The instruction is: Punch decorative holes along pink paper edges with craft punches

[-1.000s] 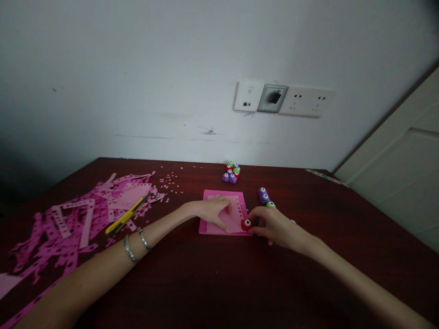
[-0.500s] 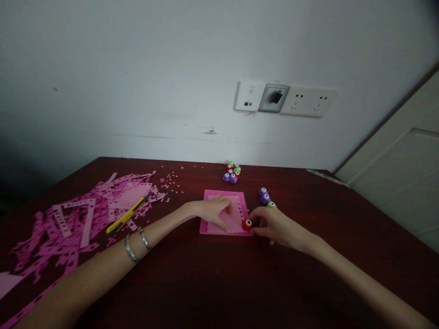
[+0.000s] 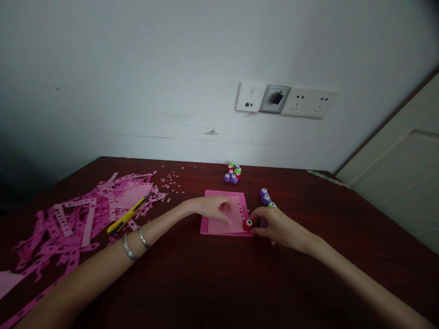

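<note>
One hard push could slip the pink paper [image 3: 219, 227] under my open left hand [image 3: 212, 206], with my right hand [image 3: 279, 229] pinching the red paper punch [image 3: 248, 225].

The room was dim, with soft, flat light on the white wall [image 3: 137, 68] and deep shadow gathering toward its lower left. The dark wooden tabletop [image 3: 192, 283] looked murky, its edges bowed by wide-angle distortion. Fine detail was soft, and the small red paper punch [image 3: 247, 225] looked slightly blurred.
</note>
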`<state>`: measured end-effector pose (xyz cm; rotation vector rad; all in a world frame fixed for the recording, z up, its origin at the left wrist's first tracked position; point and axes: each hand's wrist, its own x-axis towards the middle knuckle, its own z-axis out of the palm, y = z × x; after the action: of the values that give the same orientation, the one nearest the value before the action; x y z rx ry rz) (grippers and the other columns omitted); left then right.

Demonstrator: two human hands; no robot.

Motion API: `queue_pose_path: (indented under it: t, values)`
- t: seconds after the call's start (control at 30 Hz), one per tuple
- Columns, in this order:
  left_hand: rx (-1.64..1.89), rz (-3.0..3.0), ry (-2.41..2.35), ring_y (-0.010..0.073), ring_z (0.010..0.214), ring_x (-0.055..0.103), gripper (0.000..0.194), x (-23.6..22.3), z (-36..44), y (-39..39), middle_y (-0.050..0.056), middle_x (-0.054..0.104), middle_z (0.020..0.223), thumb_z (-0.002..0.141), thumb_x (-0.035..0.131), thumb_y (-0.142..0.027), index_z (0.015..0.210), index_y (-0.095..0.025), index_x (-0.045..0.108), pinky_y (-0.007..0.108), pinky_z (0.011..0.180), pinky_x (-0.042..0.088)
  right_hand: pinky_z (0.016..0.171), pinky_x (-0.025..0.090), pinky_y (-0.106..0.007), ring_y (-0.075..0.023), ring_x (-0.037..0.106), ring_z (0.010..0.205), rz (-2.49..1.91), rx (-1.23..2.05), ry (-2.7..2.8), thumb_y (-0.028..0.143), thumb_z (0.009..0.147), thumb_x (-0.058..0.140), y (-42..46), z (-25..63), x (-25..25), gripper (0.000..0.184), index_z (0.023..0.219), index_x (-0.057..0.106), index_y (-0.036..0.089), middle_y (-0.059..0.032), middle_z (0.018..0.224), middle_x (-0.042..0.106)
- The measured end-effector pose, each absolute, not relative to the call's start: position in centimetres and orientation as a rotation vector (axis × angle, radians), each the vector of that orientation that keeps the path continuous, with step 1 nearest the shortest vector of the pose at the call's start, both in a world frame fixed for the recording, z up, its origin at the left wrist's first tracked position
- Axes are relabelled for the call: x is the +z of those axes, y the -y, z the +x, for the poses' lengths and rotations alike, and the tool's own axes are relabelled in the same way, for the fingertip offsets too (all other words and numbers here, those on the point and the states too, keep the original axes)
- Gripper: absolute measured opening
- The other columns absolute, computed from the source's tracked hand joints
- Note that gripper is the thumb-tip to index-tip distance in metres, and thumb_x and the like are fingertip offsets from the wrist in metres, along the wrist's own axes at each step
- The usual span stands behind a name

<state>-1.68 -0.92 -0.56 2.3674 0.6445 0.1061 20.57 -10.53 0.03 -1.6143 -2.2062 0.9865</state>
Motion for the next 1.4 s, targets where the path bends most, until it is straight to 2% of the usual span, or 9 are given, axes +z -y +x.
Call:
queue_pose_path:
  t: [0.13, 0.27, 0.4, 0.53, 0.63, 0.73, 0.87, 1.03, 1.4]
  values:
    - [0.449, 2.253, -0.876, 0.0139, 0.074, 0.054, 0.026, 1.0, -3.2, -0.7, 0.005, 0.061, 0.083, 0.078, 0.05, -0.038, 0.085, -0.014, 0.057, 0.027, 0.067, 0.041, 0.035, 0.046, -0.015, -0.0076, 0.054, 0.048, -1.616, 0.986, 2.114, 0.03, 0.077, 0.06, 10.7, 20.7, -0.2, 0.025, 0.097, 0.059, 0.014, -0.0022, 0.072, 0.058]
    - [0.384, 2.198, -1.114, 0.0116, 0.057, 0.051, 0.03, 2.2, -4.6, -0.8, 0.002, 0.058, 0.064, 0.081, 0.044, -0.04, 0.079, -0.013, 0.058, 0.025, 0.055, 0.039, 0.039, 0.05, -0.018, -0.0084, 0.054, 0.051, -1.619, 1.061, 1.967, 0.035, 0.076, 0.061, 10.9, 20.6, 0.3, 0.027, 0.093, 0.061, 0.014, -0.0021, 0.071, 0.059]
    - [0.513, 2.484, -0.875, 0.0123, 0.071, 0.054, 0.03, 2.6, -4.3, 2.0, 0.004, 0.062, 0.081, 0.082, 0.048, -0.042, 0.085, -0.014, 0.06, 0.025, 0.065, 0.042, 0.04, 0.053, -0.02, -0.0108, 0.055, 0.057, -1.612, 1.142, 1.841, 0.038, 0.073, 0.063, 10.9, 20.4, 0.8, 0.031, 0.09, 0.063, 0.012, -0.0037, 0.073, 0.059]
    - [0.501, 2.96, -0.629, 0.0188, 0.091, 0.053, 0.042, 2.0, -2.8, 5.6, 0.009, 0.061, 0.097, 0.08, 0.051, -0.05, 0.098, -0.013, 0.058, 0.031, 0.078, 0.043, 0.039, 0.053, -0.02, -0.0107, 0.054, 0.056, -1.605, 1.149, 1.809, 0.037, 0.073, 0.064, 10.9, 20.2, 0.6, 0.03, 0.091, 0.062, 0.012, -0.0031, 0.07, 0.058]
    - [0.509, 3.269, -0.52, 0.0218, 0.097, 0.052, 0.032, 0.8, -2.1, 7.0, 0.011, 0.062, 0.097, 0.084, 0.051, -0.04, 0.098, -0.011, 0.057, 0.035, 0.084, 0.041, 0.04, 0.053, -0.02, -0.01, 0.054, 0.055, -1.59, 1.157, 1.808, 0.036, 0.073, 0.063, 11.0, 20.2, 0.5, 0.029, 0.091, 0.062, 0.013, -0.0033, 0.072, 0.059]
    - [0.558, 3.376, -0.531, 0.0199, 0.092, 0.053, 0.018, -0.4, -2.0, 6.9, 0.009, 0.064, 0.09, 0.086, 0.047, -0.024, 0.093, -0.012, 0.059, 0.034, 0.081, 0.042, 0.04, 0.053, -0.02, -0.0091, 0.054, 0.054, -1.581, 1.151, 1.812, 0.036, 0.074, 0.063, 11.2, 20.2, 0.6, 0.029, 0.091, 0.063, 0.013, -0.0039, 0.075, 0.06]
    - [0.588, 3.379, -0.543, 0.017, 0.083, 0.055, 0.016, -1.2, -2.3, 6.0, 0.005, 0.064, 0.08, 0.086, 0.044, -0.014, 0.084, -0.012, 0.06, 0.031, 0.077, 0.042, 0.039, 0.051, -0.018, -0.0072, 0.053, 0.049, -1.611, 1.121, 1.824, 0.035, 0.074, 0.062, 11.1, 20.1, 1.1, 0.029, 0.092, 0.065, 0.012, -0.0039, 0.074, 0.061]
    - [0.623, 3.291, -0.571, 0.0153, 0.079, 0.056, 0.021, -1.0, -2.4, 5.6, 0.003, 0.064, 0.077, 0.088, 0.044, -0.019, 0.081, -0.013, 0.063, 0.029, 0.077, 0.043, 0.04, 0.052, -0.02, -0.006, 0.053, 0.045, -1.57, 1.171, 1.817, 0.038, 0.078, 0.058, 11.0, 20.2, 1.4, 0.032, 0.096, 0.065, 0.014, -0.0055, 0.082, 0.065]
    - [0.643, 3.033, -0.707, 0.0131, 0.077, 0.058, 0.02, -0.3, -2.7, 5.0, 0.002, 0.066, 0.077, 0.085, 0.048, -0.023, 0.077, -0.017, 0.065, 0.028, 0.076, 0.045, 0.044, 0.054, -0.021, -0.0107, 0.059, 0.053, -1.576, 1.301, 1.621, 0.04, 0.078, 0.057, 10.3, 20.2, 0.6, 0.033, 0.09, 0.068, 0.011, -0.005, 0.068, 0.064]
